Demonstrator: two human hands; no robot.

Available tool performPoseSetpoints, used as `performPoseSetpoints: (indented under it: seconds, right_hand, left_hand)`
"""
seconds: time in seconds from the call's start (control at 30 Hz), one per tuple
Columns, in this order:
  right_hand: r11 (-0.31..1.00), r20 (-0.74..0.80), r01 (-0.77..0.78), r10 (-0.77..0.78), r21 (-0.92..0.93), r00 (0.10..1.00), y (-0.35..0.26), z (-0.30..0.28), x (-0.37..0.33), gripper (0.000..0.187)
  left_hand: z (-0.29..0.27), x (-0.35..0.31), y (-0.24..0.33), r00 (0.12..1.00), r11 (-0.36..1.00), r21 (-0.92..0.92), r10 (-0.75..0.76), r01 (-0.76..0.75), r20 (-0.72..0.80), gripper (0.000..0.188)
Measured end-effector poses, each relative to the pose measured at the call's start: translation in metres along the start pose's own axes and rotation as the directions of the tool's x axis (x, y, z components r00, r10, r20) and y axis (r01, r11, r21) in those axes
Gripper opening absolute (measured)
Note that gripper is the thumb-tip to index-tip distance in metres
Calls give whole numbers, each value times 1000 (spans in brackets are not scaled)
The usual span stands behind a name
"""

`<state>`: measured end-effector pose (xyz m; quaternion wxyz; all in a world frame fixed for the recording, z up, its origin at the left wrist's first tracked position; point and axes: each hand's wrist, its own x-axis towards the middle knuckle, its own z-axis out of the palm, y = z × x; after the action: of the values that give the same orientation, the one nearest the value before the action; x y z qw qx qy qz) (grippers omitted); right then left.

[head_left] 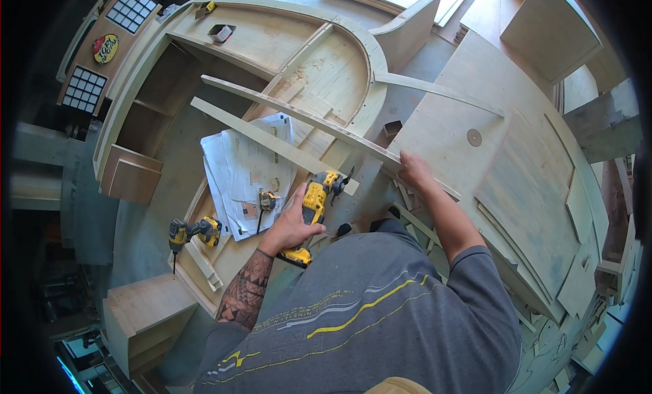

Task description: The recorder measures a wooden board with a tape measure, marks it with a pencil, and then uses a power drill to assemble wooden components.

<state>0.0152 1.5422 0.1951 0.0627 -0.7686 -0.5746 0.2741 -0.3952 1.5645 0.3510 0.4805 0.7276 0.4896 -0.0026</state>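
Observation:
My left hand (293, 225) is wrapped round the body of a yellow and black oscillating multi-tool (314, 202), its head and blade toward the upper right. My right hand (414, 170) grips a long narrow wooden strip (299, 114) near its right end. That strip slants up to the left across a curved wooden frame (378, 68). A second, paler strip (255, 132) lies below it, over paper sheets (231, 164), with one end beside the tool's head. A yellow and black tape measure (267, 201) rests on the papers, left of my left hand.
A yellow and black cordless drill (204, 229) lies at the left. Below it stands a wooden box (153, 295). Large plywood panels (451, 112) fill the right side, with a round disc (474, 137) on one. Wood offcuts (407, 210) lie in front of me.

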Motion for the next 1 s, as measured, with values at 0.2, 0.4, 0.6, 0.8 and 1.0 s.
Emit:
performPoseSetpoints:
  seconds: [0.2,0.4,0.6,0.8,1.0]
  right_hand:
    - [998,104,-63,64,-16,992,-10,-1,1,31]
    - [997,93,-73,74,-7,993,-5,1,3,31]
    - [998,56,-57,57,-1,997,-1,5,5,30]
    - [997,73,-72,73,-23,995,-3,2,6,29]
    - [998,71,-55,56,-16,996,-2,3,7,30]
  left_hand:
    - [15,54,13,996,982,178,56,-67,64,128]
    - [11,71,25,996,976,219,-9,-12,94,125]
    - [4,78,25,993,976,219,-13,-13,117,126]
    - [6,82,33,993,970,244,-30,1,117,126]
    - [0,81,40,981,979,192,-99,66,168,126]
